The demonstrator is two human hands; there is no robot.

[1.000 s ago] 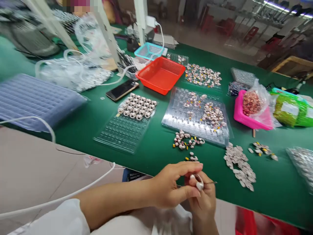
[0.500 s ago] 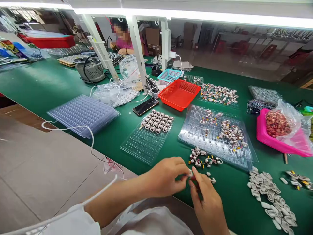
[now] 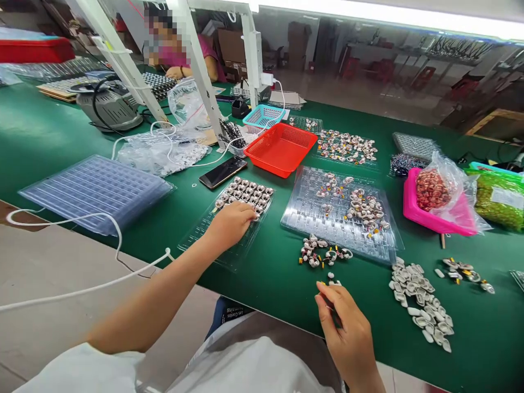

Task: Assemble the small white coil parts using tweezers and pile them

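Observation:
My left hand (image 3: 232,222) is over the clear plastic tray (image 3: 229,256), fingers pinched at the front right of its filled rows. A small white rounded part (image 3: 257,212) shows at the fingertips; the fingers partly hide it. Rows of similar white parts with dark middles (image 3: 244,191) sit in the tray's far half. Near the table's front edge, my right hand (image 3: 344,325) has its thumb and forefinger slightly apart, with nothing visible between them. Just beyond it lie a small white piece (image 3: 331,275) and a loose pile of white parts with yellow tabs (image 3: 317,251).
Stacked clear trays (image 3: 295,213) carry more parts. Grey-white shells (image 3: 413,284) are heaped at right, near a pink basket (image 3: 454,221). Behind stand a red basket (image 3: 282,158) and a phone (image 3: 223,172). A white cable (image 3: 114,218) crosses the left. A co-worker (image 3: 196,57) sits opposite.
My hands, together half a second ago around a small piece, have separated. My left hand has moved forward and left to the tray; my right stays near the front edge. The view has shifted.

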